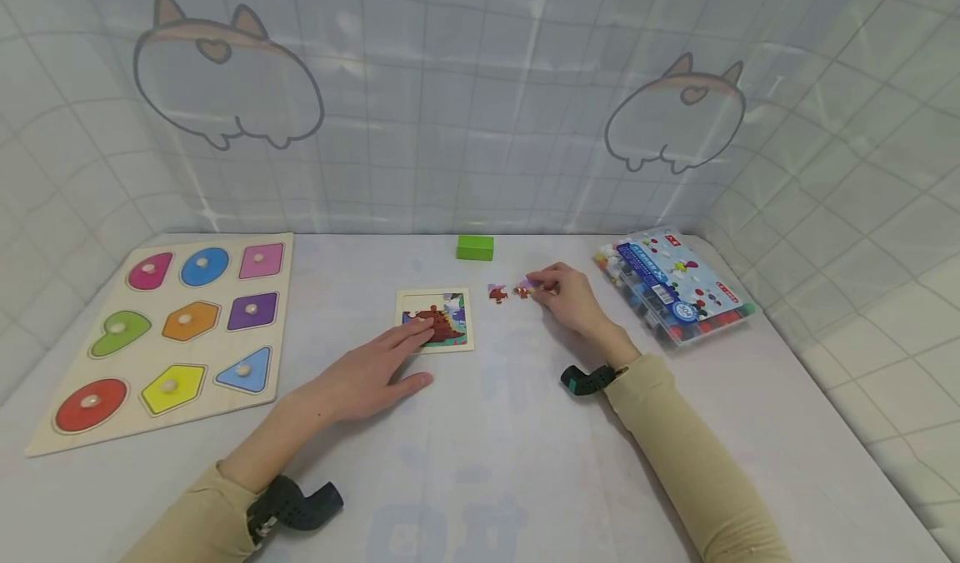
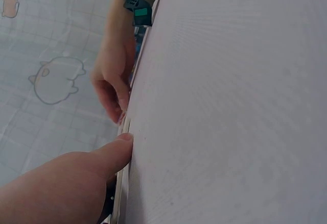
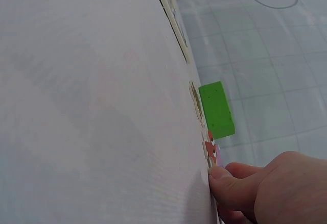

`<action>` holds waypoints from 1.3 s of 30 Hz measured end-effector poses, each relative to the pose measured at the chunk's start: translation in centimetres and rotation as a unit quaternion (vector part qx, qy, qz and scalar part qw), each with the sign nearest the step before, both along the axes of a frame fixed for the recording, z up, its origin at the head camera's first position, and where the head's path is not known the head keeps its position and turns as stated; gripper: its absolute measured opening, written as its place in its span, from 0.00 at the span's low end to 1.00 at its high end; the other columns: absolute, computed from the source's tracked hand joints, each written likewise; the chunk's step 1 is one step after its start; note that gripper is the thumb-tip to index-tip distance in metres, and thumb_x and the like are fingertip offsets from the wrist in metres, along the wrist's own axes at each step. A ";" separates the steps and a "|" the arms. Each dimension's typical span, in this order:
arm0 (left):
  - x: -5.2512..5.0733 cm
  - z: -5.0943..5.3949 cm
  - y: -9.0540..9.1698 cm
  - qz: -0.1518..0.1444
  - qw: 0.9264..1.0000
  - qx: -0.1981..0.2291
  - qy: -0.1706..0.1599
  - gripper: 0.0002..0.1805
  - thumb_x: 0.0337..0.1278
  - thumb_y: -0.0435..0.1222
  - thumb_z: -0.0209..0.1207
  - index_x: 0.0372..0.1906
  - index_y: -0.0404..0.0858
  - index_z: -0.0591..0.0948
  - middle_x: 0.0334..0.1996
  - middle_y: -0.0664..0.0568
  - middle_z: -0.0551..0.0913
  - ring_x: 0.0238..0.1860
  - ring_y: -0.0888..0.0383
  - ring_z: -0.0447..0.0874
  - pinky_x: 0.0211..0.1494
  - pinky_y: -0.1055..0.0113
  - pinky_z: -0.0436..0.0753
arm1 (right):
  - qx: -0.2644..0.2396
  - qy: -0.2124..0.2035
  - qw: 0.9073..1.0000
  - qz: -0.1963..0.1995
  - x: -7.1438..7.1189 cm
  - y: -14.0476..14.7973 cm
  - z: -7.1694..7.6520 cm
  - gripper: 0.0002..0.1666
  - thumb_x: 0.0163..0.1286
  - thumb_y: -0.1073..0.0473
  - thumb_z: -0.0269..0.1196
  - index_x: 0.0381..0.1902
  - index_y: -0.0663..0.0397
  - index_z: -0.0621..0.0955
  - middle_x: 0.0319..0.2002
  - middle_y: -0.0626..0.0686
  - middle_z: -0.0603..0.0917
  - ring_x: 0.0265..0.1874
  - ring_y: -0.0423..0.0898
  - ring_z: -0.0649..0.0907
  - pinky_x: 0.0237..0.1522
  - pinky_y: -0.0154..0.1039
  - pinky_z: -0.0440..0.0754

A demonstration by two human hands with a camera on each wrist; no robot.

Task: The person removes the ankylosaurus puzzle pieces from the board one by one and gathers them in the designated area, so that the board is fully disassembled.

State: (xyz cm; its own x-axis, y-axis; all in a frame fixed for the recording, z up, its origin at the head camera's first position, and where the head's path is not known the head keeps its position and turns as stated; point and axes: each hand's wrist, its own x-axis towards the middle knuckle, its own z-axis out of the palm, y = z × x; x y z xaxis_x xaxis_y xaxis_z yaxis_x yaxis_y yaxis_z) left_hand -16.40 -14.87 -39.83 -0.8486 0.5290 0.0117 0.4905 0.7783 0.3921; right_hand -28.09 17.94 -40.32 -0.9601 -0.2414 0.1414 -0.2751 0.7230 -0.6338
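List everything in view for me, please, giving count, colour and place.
Shape-peg board: one, pale wood, nine coloured shapes, left
Framed dinosaur jigsaw: one, brown on multicolour, centre
Jigsaw pieces: two, brown and purple, right of jigsaw
Rectangular block: one, green, far centre
Plastic box: one, clear, blue label, right
Table: one, white, beneath
Grid-patterned backdrop: one, pale, two corgi drawings, behind
Wrist cameras: two, dark, wrists
Sleeves: two, beige, forearms
Left hand: one, on jigsaw
Right hand: one, pinching a piece

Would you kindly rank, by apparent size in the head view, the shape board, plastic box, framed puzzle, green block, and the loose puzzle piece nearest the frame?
1. Shape board
2. Plastic box
3. Framed puzzle, partly hidden by the left hand
4. Green block
5. Loose puzzle piece
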 end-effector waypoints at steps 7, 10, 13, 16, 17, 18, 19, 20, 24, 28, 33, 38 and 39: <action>0.0 0.0 0.0 0.004 1.000 -0.002 -0.005 0.39 0.69 0.55 0.56 0.77 0.41 0.62 0.78 0.50 0.59 0.77 0.46 0.58 0.73 0.46 0.68 | -0.005 -0.002 1.000 -0.001 0.1 0.0 0.1 0.16 0.71 0.65 0.64 0.55 0.55 0.85 0.49 0.56 0.81 0.42 0.51 0.78 0.42 0.40 0.74; 0.0 -0.1 0.0 0.004 1.000 -0.004 -0.004 0.39 0.69 0.55 0.56 0.77 0.42 0.62 0.78 0.49 0.58 0.77 0.46 0.58 0.73 0.46 0.68 | -0.002 -0.004 1.000 -0.002 0.1 -0.1 0.1 0.16 0.71 0.64 0.64 0.55 0.56 0.85 0.49 0.56 0.80 0.42 0.51 0.77 0.43 0.40 0.74; 0.0 -0.1 0.0 0.007 1.000 -0.004 -0.005 0.39 0.69 0.56 0.56 0.77 0.42 0.62 0.78 0.49 0.58 0.77 0.46 0.58 0.73 0.46 0.68 | 0.000 -0.007 1.000 -0.003 0.1 -0.2 0.2 0.15 0.71 0.63 0.64 0.54 0.56 0.85 0.50 0.57 0.79 0.43 0.51 0.77 0.43 0.41 0.74; 0.0 0.0 0.0 0.006 1.000 -0.005 -0.004 0.39 0.69 0.55 0.56 0.77 0.42 0.62 0.78 0.49 0.59 0.77 0.46 0.58 0.72 0.46 0.68 | 0.000 -0.007 1.000 -0.004 0.1 -0.2 0.3 0.16 0.70 0.63 0.64 0.54 0.57 0.85 0.49 0.57 0.79 0.43 0.51 0.77 0.44 0.41 0.74; 0.0 0.0 0.0 0.006 1.000 -0.005 -0.004 0.39 0.69 0.55 0.56 0.77 0.42 0.62 0.78 0.49 0.59 0.77 0.46 0.58 0.72 0.46 0.68 | -0.001 -0.008 1.000 -0.004 0.2 -0.2 0.3 0.16 0.70 0.63 0.64 0.54 0.57 0.85 0.49 0.57 0.79 0.43 0.51 0.77 0.44 0.41 0.74; 0.0 0.0 0.0 0.006 1.000 -0.004 -0.004 0.39 0.69 0.55 0.56 0.77 0.42 0.62 0.78 0.49 0.59 0.77 0.46 0.58 0.73 0.46 0.68 | -0.001 -0.007 1.000 -0.004 0.2 -0.2 0.3 0.16 0.70 0.63 0.64 0.54 0.58 0.85 0.48 0.57 0.79 0.43 0.51 0.77 0.44 0.41 0.74; 0.0 0.0 0.0 0.006 1.000 -0.003 -0.004 0.39 0.69 0.55 0.56 0.77 0.42 0.62 0.78 0.49 0.59 0.77 0.46 0.58 0.73 0.46 0.68 | -0.001 -0.008 1.000 -0.004 0.2 -0.2 0.4 0.16 0.70 0.63 0.64 0.54 0.58 0.85 0.48 0.58 0.79 0.43 0.51 0.77 0.43 0.41 0.74; 0.0 0.0 0.0 0.006 1.000 -0.003 -0.004 0.39 0.69 0.55 0.56 0.77 0.42 0.62 0.78 0.49 0.59 0.77 0.46 0.58 0.73 0.46 0.68 | -0.002 -0.008 1.000 -0.004 0.2 -0.3 0.4 0.16 0.70 0.63 0.64 0.54 0.58 0.85 0.48 0.58 0.79 0.43 0.52 0.77 0.43 0.41 0.73; 0.0 0.0 0.0 0.004 1.000 0.000 -0.006 0.39 0.69 0.55 0.56 0.77 0.42 0.62 0.78 0.49 0.58 0.77 0.46 0.58 0.73 0.46 0.67 | -0.001 -0.012 1.000 -0.001 0.3 -0.2 0.5 0.16 0.70 0.63 0.64 0.55 0.58 0.85 0.48 0.58 0.79 0.43 0.52 0.77 0.43 0.41 0.73; 0.0 0.1 0.0 0.003 1.000 -0.001 -0.006 0.39 0.69 0.55 0.56 0.77 0.42 0.62 0.78 0.49 0.58 0.77 0.46 0.58 0.73 0.46 0.67 | 0.003 -0.019 1.000 0.002 0.3 -0.1 0.6 0.17 0.71 0.63 0.64 0.56 0.58 0.85 0.49 0.58 0.79 0.44 0.52 0.78 0.44 0.40 0.73; 0.0 0.0 0.0 0.002 1.000 -0.001 -0.005 0.39 0.69 0.55 0.56 0.77 0.42 0.62 0.78 0.49 0.59 0.77 0.46 0.58 0.73 0.46 0.68 | 0.005 -0.020 1.000 0.005 0.2 0.0 0.5 0.17 0.71 0.62 0.64 0.56 0.57 0.84 0.49 0.58 0.80 0.43 0.52 0.78 0.44 0.41 0.73; 0.0 0.1 0.0 0.000 1.000 0.001 -0.003 0.39 0.69 0.55 0.56 0.77 0.41 0.62 0.78 0.49 0.59 0.77 0.46 0.58 0.73 0.46 0.68 | 0.004 -0.020 1.000 0.002 0.1 0.0 0.3 0.17 0.71 0.61 0.64 0.56 0.56 0.84 0.50 0.57 0.80 0.44 0.51 0.78 0.45 0.41 0.74; 0.0 0.1 0.0 0.001 1.000 0.001 -0.003 0.39 0.69 0.55 0.56 0.77 0.41 0.62 0.78 0.49 0.59 0.77 0.46 0.58 0.73 0.46 0.67 | 0.002 -0.020 1.000 0.001 0.1 0.0 0.3 0.17 0.71 0.61 0.64 0.56 0.56 0.84 0.50 0.57 0.80 0.45 0.51 0.78 0.45 0.41 0.74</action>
State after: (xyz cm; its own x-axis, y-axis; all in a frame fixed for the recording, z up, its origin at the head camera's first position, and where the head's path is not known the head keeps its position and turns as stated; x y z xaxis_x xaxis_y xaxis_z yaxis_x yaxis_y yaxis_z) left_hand -16.37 -14.87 -39.72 -0.8492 0.5280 0.0085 0.4875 0.7777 0.3969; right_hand -27.96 17.91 -40.00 -0.9642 -0.2447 0.1020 -0.2519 0.7254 -0.6406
